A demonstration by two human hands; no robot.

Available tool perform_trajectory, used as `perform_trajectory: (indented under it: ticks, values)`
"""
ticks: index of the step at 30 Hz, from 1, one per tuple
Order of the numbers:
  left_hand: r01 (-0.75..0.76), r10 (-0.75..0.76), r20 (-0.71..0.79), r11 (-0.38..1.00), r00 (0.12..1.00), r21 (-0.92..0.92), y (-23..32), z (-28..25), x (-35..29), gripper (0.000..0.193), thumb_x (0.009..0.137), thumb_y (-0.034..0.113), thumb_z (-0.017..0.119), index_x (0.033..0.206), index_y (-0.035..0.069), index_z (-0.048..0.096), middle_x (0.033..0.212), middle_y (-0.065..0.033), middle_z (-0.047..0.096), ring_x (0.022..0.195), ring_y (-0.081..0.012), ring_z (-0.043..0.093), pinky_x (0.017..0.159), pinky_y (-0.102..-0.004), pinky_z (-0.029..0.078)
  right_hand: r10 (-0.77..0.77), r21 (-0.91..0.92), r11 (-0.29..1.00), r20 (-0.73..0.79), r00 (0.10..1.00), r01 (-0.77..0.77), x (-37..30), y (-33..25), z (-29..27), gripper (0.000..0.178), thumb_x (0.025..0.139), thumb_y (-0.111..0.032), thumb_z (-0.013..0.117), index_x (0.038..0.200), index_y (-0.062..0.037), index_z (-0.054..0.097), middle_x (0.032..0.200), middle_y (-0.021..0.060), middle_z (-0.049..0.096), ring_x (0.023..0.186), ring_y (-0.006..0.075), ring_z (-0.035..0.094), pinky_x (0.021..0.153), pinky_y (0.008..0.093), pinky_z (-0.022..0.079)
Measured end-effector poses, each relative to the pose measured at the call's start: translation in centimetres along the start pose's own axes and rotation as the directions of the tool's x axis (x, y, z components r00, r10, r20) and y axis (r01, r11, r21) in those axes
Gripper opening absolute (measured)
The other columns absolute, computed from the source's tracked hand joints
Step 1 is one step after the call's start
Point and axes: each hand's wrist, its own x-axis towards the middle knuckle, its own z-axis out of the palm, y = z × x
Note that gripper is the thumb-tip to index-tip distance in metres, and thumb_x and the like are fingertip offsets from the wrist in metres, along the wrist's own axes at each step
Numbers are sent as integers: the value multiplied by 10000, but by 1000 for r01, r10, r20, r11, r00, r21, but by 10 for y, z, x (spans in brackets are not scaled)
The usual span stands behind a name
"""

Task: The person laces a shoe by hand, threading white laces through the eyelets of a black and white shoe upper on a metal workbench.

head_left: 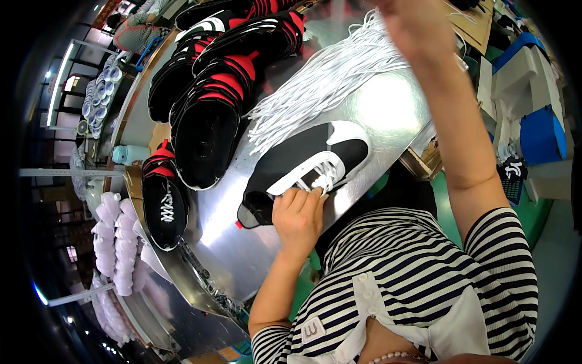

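A black shoe upper with white trim and white laces [315,161] lies on the shiny metal table [388,109]. My left hand [297,215] rests on the upper's near end, its fingers curled onto the laced part. My right hand [412,24] is raised at the top of the picture, above a bundle of loose white laces [327,79]; it is blurred and partly cut off, so its grip is unclear. My striped shirt fills the lower right.
Several black and red shoe uppers [212,115] are piled at the table's far left, with one laced upper [165,206] near the left rim. White moulded forms [115,242] are stacked left of the table. Blue and white boxes [539,133] stand at the right.
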Motion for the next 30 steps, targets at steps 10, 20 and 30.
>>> perform_trajectory:
  ticks: [10,20,30]
  values:
    - [466,-438,159,830,885,-307,-3,-19,11,549,875,199,699,1321,-4,450,864,-143,682,829,-301,668,742,-372,506,754,-33,609,332,567,-792,-150,55,18,161,866,-121,710,1001,-45,663,876,-12,663,798,65,598,725,192,451]
    - [553,-548,74,827,833,-104,-20,4,17,405,933,344,612,1197,37,618,773,-182,678,784,-365,646,803,-410,452,742,-410,655,189,643,-635,-146,111,50,97,844,-60,673,918,1,663,837,28,633,779,114,598,733,275,484]
    - [422,-449,-246,893,859,-157,-14,19,12,374,745,231,815,1058,71,687,911,-124,707,849,-295,652,816,-374,450,802,-558,577,249,543,-596,-142,80,49,185,914,-175,627,1001,-12,616,904,88,636,849,177,628,758,301,488]
